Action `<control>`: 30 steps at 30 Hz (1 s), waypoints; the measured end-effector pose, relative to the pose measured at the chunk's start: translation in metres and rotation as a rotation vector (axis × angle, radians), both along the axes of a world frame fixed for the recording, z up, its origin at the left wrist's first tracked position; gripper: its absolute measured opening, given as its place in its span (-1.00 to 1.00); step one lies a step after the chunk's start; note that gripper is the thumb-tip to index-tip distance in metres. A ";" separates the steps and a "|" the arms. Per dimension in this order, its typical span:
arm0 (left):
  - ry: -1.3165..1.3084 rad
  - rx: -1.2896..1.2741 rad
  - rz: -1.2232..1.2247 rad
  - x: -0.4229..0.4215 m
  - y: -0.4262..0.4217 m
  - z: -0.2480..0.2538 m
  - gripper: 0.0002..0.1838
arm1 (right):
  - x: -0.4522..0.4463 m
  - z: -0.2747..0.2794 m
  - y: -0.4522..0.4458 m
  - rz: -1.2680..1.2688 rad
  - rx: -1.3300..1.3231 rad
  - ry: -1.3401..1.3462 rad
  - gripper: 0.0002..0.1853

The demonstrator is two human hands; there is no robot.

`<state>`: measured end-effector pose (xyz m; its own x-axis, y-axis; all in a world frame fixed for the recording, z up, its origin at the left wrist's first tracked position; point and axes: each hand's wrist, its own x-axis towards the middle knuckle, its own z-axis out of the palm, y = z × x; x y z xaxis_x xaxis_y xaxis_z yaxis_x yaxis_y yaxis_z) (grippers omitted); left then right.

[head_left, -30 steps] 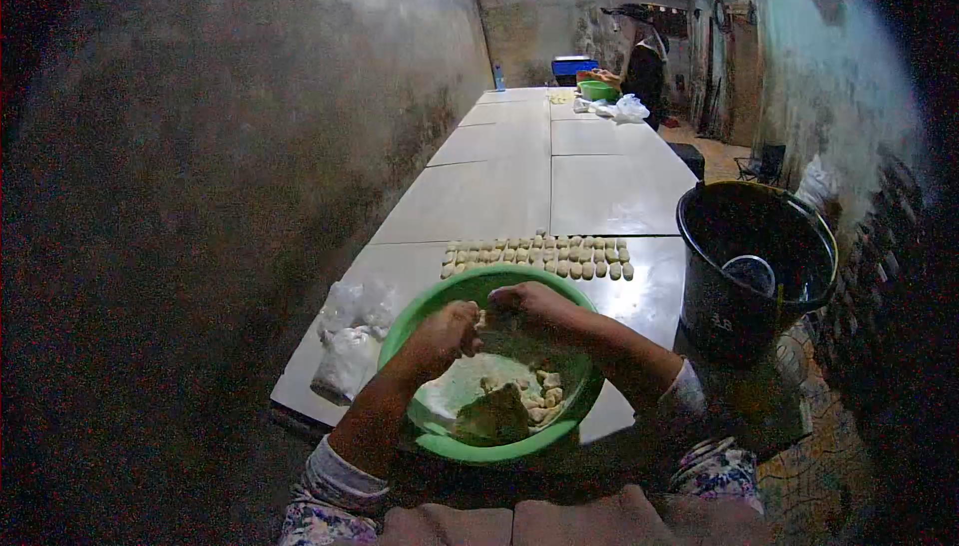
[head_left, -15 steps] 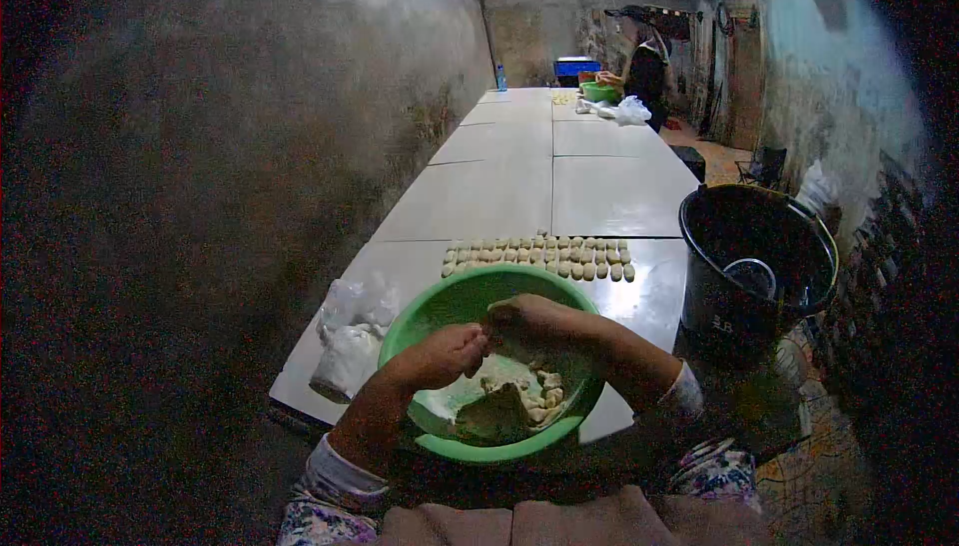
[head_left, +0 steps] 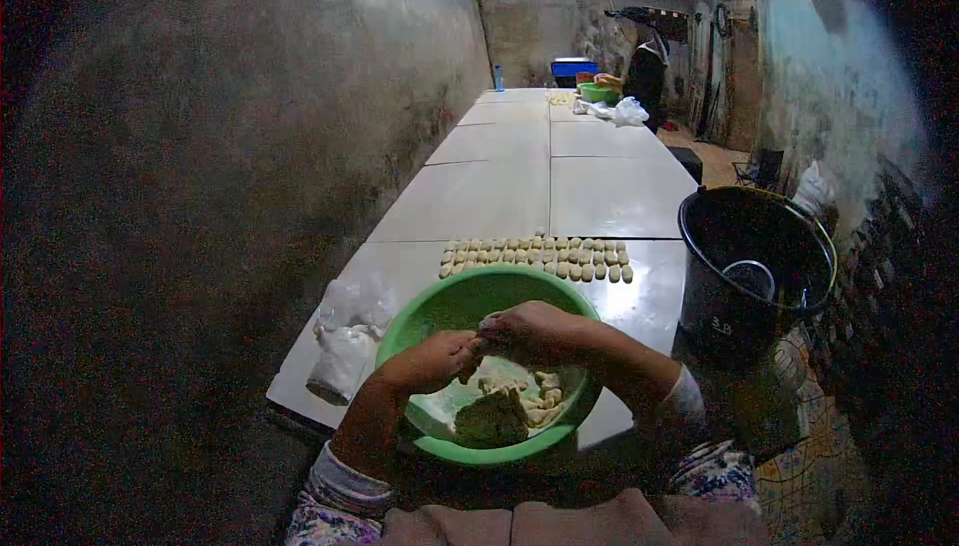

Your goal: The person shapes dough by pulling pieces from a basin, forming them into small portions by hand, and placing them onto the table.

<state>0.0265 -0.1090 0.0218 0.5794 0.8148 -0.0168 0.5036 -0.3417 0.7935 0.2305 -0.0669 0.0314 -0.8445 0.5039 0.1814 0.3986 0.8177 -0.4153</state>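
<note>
A green basin [head_left: 400, 331] stands at the near end of the white table. In it are a dark greenish-brown lump [head_left: 491, 420], white flour and several pale dough pieces [head_left: 544, 401] to the right. Over the basin, my left hand [head_left: 440, 358] is closed, fingertips pressed together. My right hand [head_left: 524, 331] meets it from the right, its fingers curled in too. Whatever lies between the fingers is hidden. Beyond the rim, small oval dough pieces [head_left: 534, 254] lie in rows.
White plastic bags [head_left: 345, 356] lie left of the basin. A black bucket [head_left: 724, 296] stands at the right. Down the long table [head_left: 479, 196] are a green bowl [head_left: 597, 93], a blue crate [head_left: 573, 67], a bottle [head_left: 498, 77] and another person [head_left: 645, 76].
Both hands have come together over the basin. My left hand has moved a little lower and its fingers have closed in against my right fingertips.
</note>
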 end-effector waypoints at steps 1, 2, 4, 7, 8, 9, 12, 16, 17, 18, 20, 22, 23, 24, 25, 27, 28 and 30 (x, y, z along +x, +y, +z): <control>-0.002 0.000 -0.001 -0.002 -0.001 0.001 -0.53 | 0.002 0.007 0.000 0.015 -0.133 0.028 -0.75; -0.075 -0.039 -0.028 -0.005 -0.002 0.003 -0.54 | 0.003 0.011 0.000 0.030 -0.266 0.055 -0.73; -0.149 -0.074 -0.056 -0.003 -0.007 0.014 -0.54 | 0.007 0.015 0.002 0.190 -0.381 0.217 -0.68; -0.098 -0.106 -0.177 -0.003 -0.010 0.029 -0.49 | 0.018 0.016 -0.004 0.214 -0.693 0.270 -0.64; -0.071 -0.203 -0.206 -0.002 -0.012 0.035 -0.47 | 0.020 0.017 -0.005 0.211 -0.687 0.272 -0.64; 0.042 -0.176 -0.258 0.000 -0.013 0.046 -0.48 | 0.021 0.022 -0.008 0.221 -0.727 0.189 -0.62; 0.277 0.011 -0.389 0.011 -0.016 0.074 -0.49 | 0.025 0.035 -0.009 0.272 -0.770 0.060 -0.59; 0.440 0.310 -0.570 0.020 -0.005 0.084 -0.51 | 0.032 0.036 0.000 0.441 -0.673 0.054 -0.56; 0.435 0.317 -0.576 0.022 0.000 0.086 -0.51 | 0.034 0.040 0.000 0.383 -0.684 -0.030 -0.57; 0.447 0.293 -0.609 0.024 0.003 0.090 -0.52 | 0.034 0.049 -0.003 0.324 -0.698 -0.112 -0.58; 0.450 0.268 -0.652 0.024 0.013 0.088 -0.53 | 0.035 0.037 0.004 0.372 -0.689 -0.030 -0.58; 0.429 0.250 -0.661 0.021 0.023 0.075 -0.54 | 0.033 0.021 0.012 0.419 -0.686 0.047 -0.56; 0.420 0.278 -0.665 0.018 0.029 0.062 -0.54 | 0.032 0.013 0.016 0.373 -0.768 0.014 -0.57; 0.403 0.269 -0.667 0.015 0.033 0.057 -0.54 | 0.028 0.009 0.019 0.329 -0.853 -0.018 -0.57; 0.435 0.226 -0.654 0.013 0.036 0.053 -0.54 | 0.026 0.013 0.018 0.282 -0.928 -0.043 -0.58; 0.480 0.165 -0.579 0.008 0.040 0.041 -0.53 | 0.023 0.008 0.021 0.282 -0.837 -0.039 -0.57; 0.472 0.155 -0.578 0.006 0.041 0.036 -0.53 | 0.021 0.005 0.022 0.287 -0.727 -0.026 -0.56; 0.448 0.232 -0.572 0.003 0.043 0.031 -0.53 | 0.020 -0.002 0.028 0.281 -0.738 -0.072 -0.56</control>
